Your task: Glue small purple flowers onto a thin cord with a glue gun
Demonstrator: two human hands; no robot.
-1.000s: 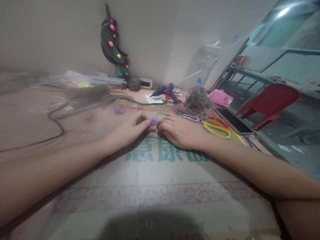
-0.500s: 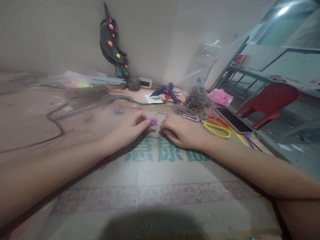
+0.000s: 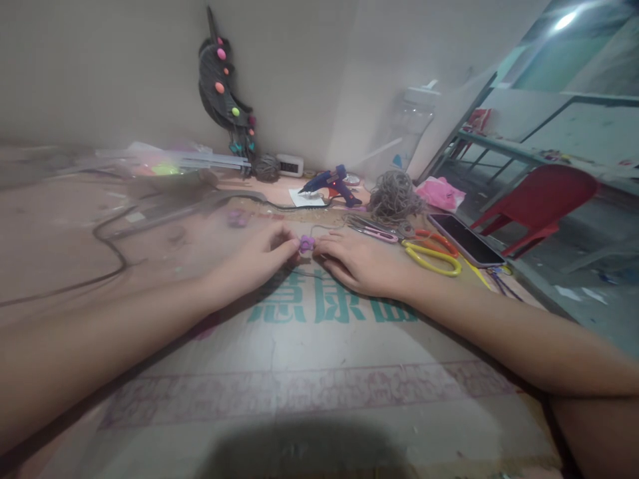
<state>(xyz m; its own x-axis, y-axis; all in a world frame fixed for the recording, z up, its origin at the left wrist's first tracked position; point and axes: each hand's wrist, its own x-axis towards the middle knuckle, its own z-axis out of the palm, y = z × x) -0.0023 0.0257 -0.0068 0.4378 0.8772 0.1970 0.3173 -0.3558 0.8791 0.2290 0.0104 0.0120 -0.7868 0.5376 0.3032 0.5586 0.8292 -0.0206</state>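
Observation:
Both of my hands rest on a sheet of cardboard [image 3: 309,346] with green printed characters. My left hand [image 3: 259,256] is curled, its fingertips pinching a small purple piece [image 3: 306,244]. My right hand [image 3: 357,263] lies knuckles up, fingers bent, its fingertips meeting the same purple piece from the right. A thin grey string runs from the piece toward a tangle of twine [image 3: 394,194].
Yellow scissors [image 3: 433,258], orange scissors [image 3: 438,241] and a phone [image 3: 466,240] lie right of my right hand. A blue glue gun [image 3: 332,183] stands behind on white paper. A black cable [image 3: 114,243] crosses the left. A red chair [image 3: 542,199] stands off the right edge.
My right hand drew back a little from the purple piece half a second ago, then closed in on it again. My left hand stayed put.

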